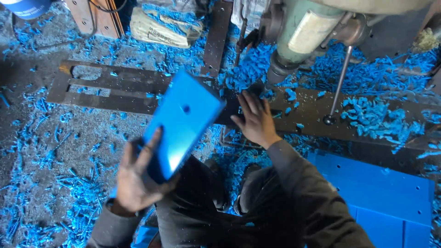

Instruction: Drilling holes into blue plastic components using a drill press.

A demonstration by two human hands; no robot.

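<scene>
My left hand (135, 177) grips the near end of a flat blue plastic plate (181, 121) with a round hole drilled through it, held tilted above the floor. My right hand (255, 119) lies flat, fingers spread, on the dark metal work plate (312, 112) just below the drill head (294, 41). The drill's chuck (275, 73) hangs close above and right of that hand's fingertips. My dark-trousered knees and shoes show under both arms.
Blue plastic shavings (372, 117) cover the floor and plate. A drill feed lever (337, 89) hangs at right. Stacked blue sheets (381, 193) lie at lower right. A slotted metal frame (101, 87) lies at left, a flat steel bar (216, 39) and a sack (158, 30) behind.
</scene>
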